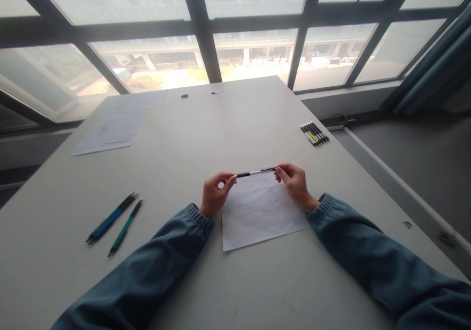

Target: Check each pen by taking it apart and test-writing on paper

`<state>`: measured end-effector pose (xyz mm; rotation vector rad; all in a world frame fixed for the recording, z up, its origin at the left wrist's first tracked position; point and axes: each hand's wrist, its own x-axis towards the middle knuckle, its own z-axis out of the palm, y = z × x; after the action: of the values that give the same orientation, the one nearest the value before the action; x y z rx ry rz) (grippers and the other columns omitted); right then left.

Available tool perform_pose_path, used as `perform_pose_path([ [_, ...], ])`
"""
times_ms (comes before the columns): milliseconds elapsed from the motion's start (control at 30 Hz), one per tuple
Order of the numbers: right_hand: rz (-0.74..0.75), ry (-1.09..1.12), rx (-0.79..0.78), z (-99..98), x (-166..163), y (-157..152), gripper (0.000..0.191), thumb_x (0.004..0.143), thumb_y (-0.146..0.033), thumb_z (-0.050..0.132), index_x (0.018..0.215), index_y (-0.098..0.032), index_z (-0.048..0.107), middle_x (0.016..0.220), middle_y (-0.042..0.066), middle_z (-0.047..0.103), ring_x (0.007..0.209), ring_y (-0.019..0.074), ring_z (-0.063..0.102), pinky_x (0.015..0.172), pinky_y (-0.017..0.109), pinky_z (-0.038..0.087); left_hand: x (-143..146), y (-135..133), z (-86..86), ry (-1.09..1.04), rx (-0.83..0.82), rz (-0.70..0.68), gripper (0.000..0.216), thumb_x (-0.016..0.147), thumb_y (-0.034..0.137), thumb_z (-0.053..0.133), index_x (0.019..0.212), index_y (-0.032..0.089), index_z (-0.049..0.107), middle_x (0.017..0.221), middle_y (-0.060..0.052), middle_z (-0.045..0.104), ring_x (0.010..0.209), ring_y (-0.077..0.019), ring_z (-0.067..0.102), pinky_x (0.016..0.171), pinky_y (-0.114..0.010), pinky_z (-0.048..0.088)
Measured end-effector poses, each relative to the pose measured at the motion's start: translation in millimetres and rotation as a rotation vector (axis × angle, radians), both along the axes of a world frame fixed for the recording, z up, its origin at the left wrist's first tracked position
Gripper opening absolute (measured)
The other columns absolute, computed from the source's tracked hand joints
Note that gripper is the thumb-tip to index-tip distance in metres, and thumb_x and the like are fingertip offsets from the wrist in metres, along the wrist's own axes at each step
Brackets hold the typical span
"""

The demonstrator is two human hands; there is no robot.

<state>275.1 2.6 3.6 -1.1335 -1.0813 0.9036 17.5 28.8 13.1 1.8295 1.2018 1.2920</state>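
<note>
A black pen with a white middle section (255, 172) is held level between my two hands, above a sheet of paper (257, 222) with faint drawn lines. My left hand (217, 191) pinches its left end between thumb and fingers. At the other end, by the clip, my right hand (293, 181) grips it the same way. The paper lies flat on the table beneath both hands, its far edge partly covered by them.
Several green, blue and black pens (112, 218) lie at the left on the white table (206, 134). To the far right is a neat row of black, white and yellow pens (314, 133). More papers (110, 124) rest at the back left, near the windows (253, 53).
</note>
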Motion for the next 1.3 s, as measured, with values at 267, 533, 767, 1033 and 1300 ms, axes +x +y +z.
perform_pose_path([
  [267, -0.008, -0.008, -0.003, -0.1, -0.3, 0.4, 0.030, 0.081, -0.046, 0.075, 0.085, -0.017, 0.070, 0.068, 0.002, 0.067, 0.057, 0.0131, 0.059, 0.055, 0.027, 0.050, 0.0, -1.2, 1.8, 0.005, -0.014, -0.005, 0.026, 0.088, 0.042, 0.070, 0.084, 0.016, 0.073, 0.072, -0.005, 0.074, 0.066, -0.0156, 0.069, 0.066, -0.026, 0.054],
  [533, -0.008, 0.011, -0.002, 1.8, -1.7, -0.1, 0.029, 0.081, -0.045, 0.076, 0.083, -0.016, 0.070, 0.066, 0.001, 0.067, 0.055, 0.0125, 0.058, 0.054, 0.027, 0.048, -0.9, -1.5, 2.7, 0.004, -0.030, -0.029, 0.026, 0.089, 0.041, 0.069, 0.081, 0.017, 0.072, 0.070, -0.003, 0.072, 0.064, -0.0141, 0.066, 0.066, -0.025, 0.052],
  [767, -0.008, -0.012, -0.003, 3.7, -1.3, -1.0, 0.031, 0.081, -0.047, 0.075, 0.082, -0.017, 0.070, 0.066, 0.001, 0.067, 0.056, 0.0127, 0.058, 0.055, 0.027, 0.049, -1.8, -2.1, 2.1, 0.019, -0.048, -0.032, 0.029, 0.090, 0.043, 0.067, 0.078, 0.017, 0.071, 0.070, -0.003, 0.071, 0.066, -0.0148, 0.064, 0.068, -0.026, 0.050],
  [1033, 0.004, -0.019, 0.011, 2.5, -1.5, -0.8, 0.030, 0.082, -0.047, 0.074, 0.082, -0.018, 0.069, 0.066, 0.001, 0.066, 0.056, 0.0126, 0.057, 0.054, 0.027, 0.049, -1.5, -1.7, 2.3, 0.009, -0.058, -0.033, 0.029, 0.090, 0.043, 0.066, 0.078, 0.017, 0.070, 0.066, -0.002, 0.069, 0.062, -0.0139, 0.064, 0.065, -0.025, 0.051],
  [1300, -0.001, -0.016, 0.019, 1.8, -1.1, -1.1, 0.030, 0.083, -0.047, 0.074, 0.080, -0.018, 0.069, 0.066, 0.001, 0.066, 0.055, 0.0122, 0.057, 0.054, 0.027, 0.048, -1.5, -2.1, 1.7, 0.007, -0.074, -0.045, 0.031, 0.091, 0.043, 0.065, 0.076, 0.017, 0.069, 0.063, -0.001, 0.066, 0.057, -0.0120, 0.058, 0.060, -0.023, 0.048],
])
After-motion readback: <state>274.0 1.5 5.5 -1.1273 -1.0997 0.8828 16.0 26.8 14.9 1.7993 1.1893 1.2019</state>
